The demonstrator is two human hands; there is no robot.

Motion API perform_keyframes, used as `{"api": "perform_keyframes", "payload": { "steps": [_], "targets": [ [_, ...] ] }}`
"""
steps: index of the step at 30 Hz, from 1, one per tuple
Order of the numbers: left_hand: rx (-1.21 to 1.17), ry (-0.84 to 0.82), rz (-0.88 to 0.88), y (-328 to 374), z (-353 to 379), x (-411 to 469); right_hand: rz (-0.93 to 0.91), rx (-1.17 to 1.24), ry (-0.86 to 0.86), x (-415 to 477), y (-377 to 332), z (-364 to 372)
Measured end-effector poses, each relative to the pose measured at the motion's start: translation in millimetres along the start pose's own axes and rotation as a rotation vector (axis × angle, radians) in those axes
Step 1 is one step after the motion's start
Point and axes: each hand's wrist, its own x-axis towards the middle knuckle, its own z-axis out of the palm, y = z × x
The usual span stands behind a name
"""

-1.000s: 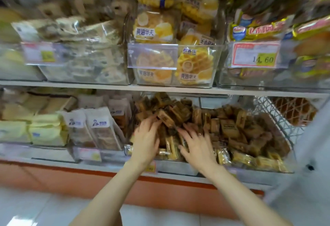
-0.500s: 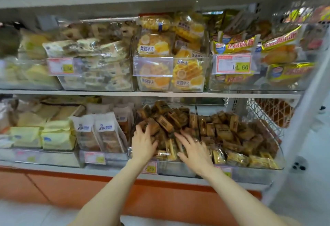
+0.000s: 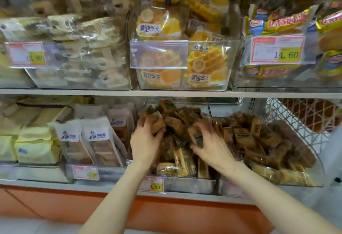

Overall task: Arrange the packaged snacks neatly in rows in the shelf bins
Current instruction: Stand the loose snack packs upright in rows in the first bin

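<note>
A heap of small brown wrapped snack cakes (image 3: 177, 122) fills a clear bin (image 3: 190, 182) on the lower shelf, lying at mixed angles. My left hand (image 3: 146, 141) is at the heap's left side, its fingers curled round one brown packet (image 3: 157, 122). My right hand (image 3: 209, 145) is blurred at the middle of the heap, fingers bent over another brown packet (image 3: 196, 137) with its thumb under it. A second heap of the same cakes (image 3: 259, 141) fills the neighbouring bin to the right.
White paper-bagged pastries (image 3: 96, 141) and yellow packs (image 3: 35, 145) stand left of my hands. The upper shelf holds bins of waffles (image 3: 181, 67), pale cakes (image 3: 77, 48) and yellow-wrapped buns (image 3: 277, 24). A wire basket (image 3: 288, 119) is at the right. Price tags (image 3: 153, 185) line the shelf edge.
The view has moved in closer to the shelf. Both hands went from lying flat on the heap to curling round brown packets, the left one moving up and back.
</note>
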Motion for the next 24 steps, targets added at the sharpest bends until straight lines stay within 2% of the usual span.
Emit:
{"api": "perform_keyframes", "payload": {
  "steps": [2,6,10,13,16,19,21,24],
  "targets": [
    [-0.083,0.021,0.069,9,-2,-2,-0.037,-0.002,-0.109,9,11,-9],
    [-0.170,-0.057,0.300,17,7,-10,-0.089,-0.110,-0.307,15,35,-27],
    [-0.196,-0.078,0.417,26,18,-18,-0.089,-0.225,-0.355,3,40,-27],
    [-0.192,-0.155,0.400,30,28,-24,-0.016,-0.181,-0.300,-3,40,-21],
    [-0.201,-0.286,0.393,29,37,-32,0.094,0.087,-0.209,-10,45,-17],
    [-0.245,-0.391,0.384,31,35,-38,0.055,0.240,-0.213,-18,45,-23],
    [-0.282,-0.404,0.366,34,31,-40,-0.001,0.237,-0.258,-23,44,-27],
    [-0.316,-0.405,0.303,36,29,-42,-0.061,0.094,-0.254,-27,44,-21]
  ]
}}
